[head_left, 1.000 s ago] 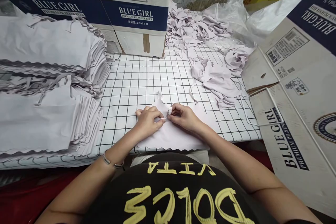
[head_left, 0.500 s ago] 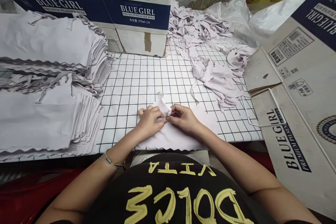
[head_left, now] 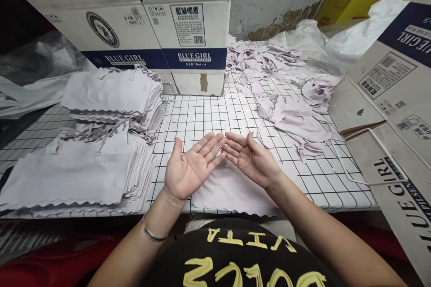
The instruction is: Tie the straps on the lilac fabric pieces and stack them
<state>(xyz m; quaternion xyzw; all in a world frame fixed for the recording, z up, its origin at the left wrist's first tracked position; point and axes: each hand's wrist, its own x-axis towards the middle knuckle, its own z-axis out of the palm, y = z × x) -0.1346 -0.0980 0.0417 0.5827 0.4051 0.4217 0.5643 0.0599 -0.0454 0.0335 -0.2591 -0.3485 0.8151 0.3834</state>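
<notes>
Positions relative to the flat cloth piece (head_left: 232,190), which lies at the near edge of the table (head_left: 202,116). Above it: left hand (head_left: 188,170) and right hand (head_left: 251,159), palms up, side by side. Left: 2 piles of cloth pieces, near stack (head_left: 74,175) and far stack (head_left: 107,92). Behind: cartons (head_left: 188,31). Behind and right: loose cloth heap (head_left: 292,119). Far right, off the table: flattened cartons (head_left: 387,98).

The grid-checked table (head_left: 202,116) is carrying plenty: neat cloth stacks (head_left: 77,175) are sitting on the left, beer boxes (head_left: 188,31) are standing at the back, crumpled cloth pieces (head_left: 289,116) are sprawling back right, and a flat cloth piece (head_left: 229,188) is lying at the near edge.
</notes>
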